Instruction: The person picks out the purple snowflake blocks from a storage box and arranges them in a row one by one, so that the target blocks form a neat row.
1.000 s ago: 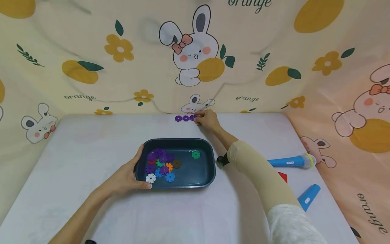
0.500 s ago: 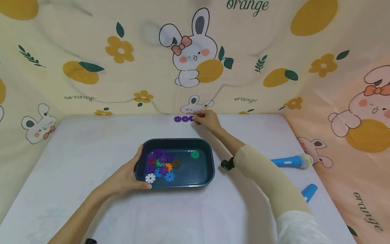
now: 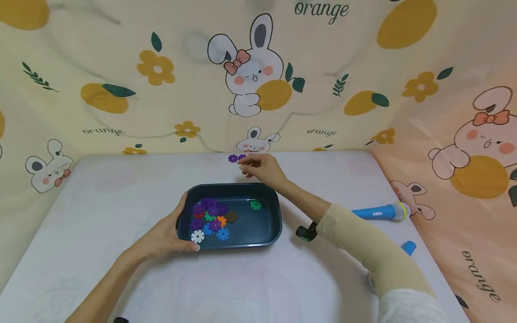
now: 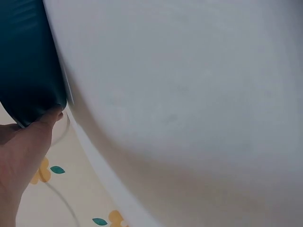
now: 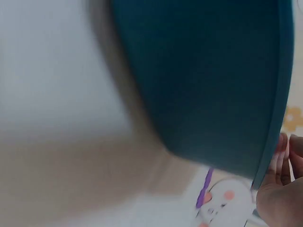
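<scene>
My left hand (image 3: 163, 233) grips the left end of a dark teal tray (image 3: 258, 237), thumb along its near rim. The left wrist view shows that hand (image 4: 28, 156) at the tray's corner. Inside the tray lie several flower-shaped plastic discs: a purple heap (image 3: 210, 206), a white disc (image 3: 197, 236), a blue disc (image 3: 222, 234) and a lone green disc (image 3: 256, 204). Beyond the tray, my right hand (image 3: 266, 170) hovers with loosely bent fingers and nothing visible between them. It partly hides a row of purple discs (image 3: 233, 158) at the table's back edge.
On the right of the white table (image 3: 121, 188) lies a blue toy microphone (image 3: 379, 212), partly behind my right sleeve (image 3: 363, 242). Another blue piece (image 3: 409, 247) lies nearer. A printed cloth (image 3: 181, 89) hangs right behind the table.
My right hand has left the right end of the purple row and come nearer and leftward, toward the tray's far rim. The left hand keeps its grip on the tray.
</scene>
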A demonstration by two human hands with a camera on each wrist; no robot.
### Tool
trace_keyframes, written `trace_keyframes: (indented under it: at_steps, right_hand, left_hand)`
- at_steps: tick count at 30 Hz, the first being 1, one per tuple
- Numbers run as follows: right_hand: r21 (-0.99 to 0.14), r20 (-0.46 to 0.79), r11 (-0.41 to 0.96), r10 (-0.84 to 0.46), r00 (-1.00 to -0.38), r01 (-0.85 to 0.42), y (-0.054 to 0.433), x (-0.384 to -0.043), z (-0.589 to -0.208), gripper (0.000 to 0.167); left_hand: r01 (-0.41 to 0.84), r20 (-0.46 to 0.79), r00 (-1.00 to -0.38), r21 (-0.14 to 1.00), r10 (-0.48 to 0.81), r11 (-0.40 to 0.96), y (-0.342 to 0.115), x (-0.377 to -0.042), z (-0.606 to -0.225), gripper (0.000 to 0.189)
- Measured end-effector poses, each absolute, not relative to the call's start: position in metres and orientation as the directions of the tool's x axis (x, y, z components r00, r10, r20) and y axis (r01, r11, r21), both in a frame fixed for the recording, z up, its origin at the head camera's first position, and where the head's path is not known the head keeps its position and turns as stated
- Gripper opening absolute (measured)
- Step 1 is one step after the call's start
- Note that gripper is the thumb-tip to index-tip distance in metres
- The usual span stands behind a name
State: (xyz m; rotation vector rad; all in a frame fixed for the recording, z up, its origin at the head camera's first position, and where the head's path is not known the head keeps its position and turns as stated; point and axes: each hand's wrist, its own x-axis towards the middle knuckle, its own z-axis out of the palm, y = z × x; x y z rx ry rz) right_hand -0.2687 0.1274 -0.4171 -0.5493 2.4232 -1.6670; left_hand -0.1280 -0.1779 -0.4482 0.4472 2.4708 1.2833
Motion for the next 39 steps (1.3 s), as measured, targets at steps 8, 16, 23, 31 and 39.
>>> trace_keyframes:
  at_steps: [8,16,23,31,39]
  right_hand:
    - [-0.929,0.076,0.285,-0.477,-0.876,-0.236,0.114,-0.242,-0.418,0.021]
    - [-0.917,0.013,0.310,-0.608,-0.794,-0.252,0.100,-0.218,-0.429,0.020]
    - [-0.901,-0.041,0.345,-0.669,-0.742,-0.262,0.084,-0.204,-0.445,0.019]
    - [-0.843,-0.078,0.430,-0.692,-0.717,-0.323,0.072,-0.199,-0.457,0.018]
    - [-0.726,-0.048,0.509,-0.709,-0.704,-0.463,0.067,-0.194,-0.460,0.024]
  left_hand:
    - [0.095,-0.158,-0.906,0.829,0.394,0.551,-0.177,-0.128,-0.448,0.140]
    - [0.100,-0.155,-0.905,0.828,0.397,0.552,-0.176,-0.128,-0.447,0.138]
    - [0.103,-0.149,-0.907,0.828,0.394,0.551,-0.177,-0.126,-0.447,0.135]
    - [0.115,-0.149,-0.906,0.814,0.396,0.570,-0.178,-0.125,-0.450,0.134]
    - [0.112,-0.152,-0.905,0.817,0.398,0.566,-0.178,-0.126,-0.450,0.134]
